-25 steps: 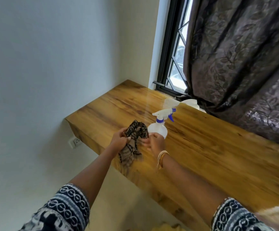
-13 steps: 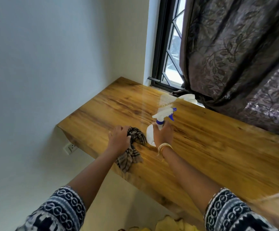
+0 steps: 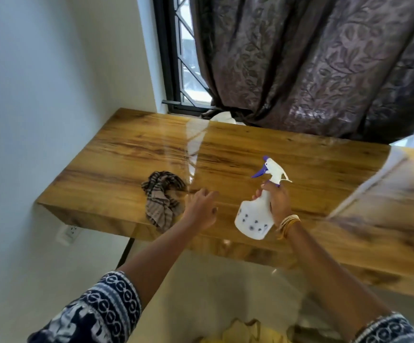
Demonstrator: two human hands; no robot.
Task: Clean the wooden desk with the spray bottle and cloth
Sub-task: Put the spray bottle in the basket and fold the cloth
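A glossy wooden desk [image 3: 225, 154] runs along the wall under the window. A brown striped cloth [image 3: 162, 198] lies crumpled near its front left edge, one end hanging over the edge. My left hand [image 3: 201, 209] hovers just right of the cloth with relaxed fingers, holding nothing. My right hand [image 3: 279, 203] grips the neck of a white spray bottle [image 3: 255, 219] with a blue trigger and nozzle, lifted above the desk's front edge, nozzle pointing away toward the window.
A dark patterned curtain [image 3: 324, 65] hangs over the back of the desk beside a barred window [image 3: 183, 70]. A white object [image 3: 222, 118] lies at the curtain's foot. A wall socket [image 3: 68, 233] sits below the desk's left end. Yellow fabric [image 3: 240, 331] lies on the floor.
My left hand let go of the cloth and moved right of it. My right hand lifted the spray bottle off the desk and brought it toward me.
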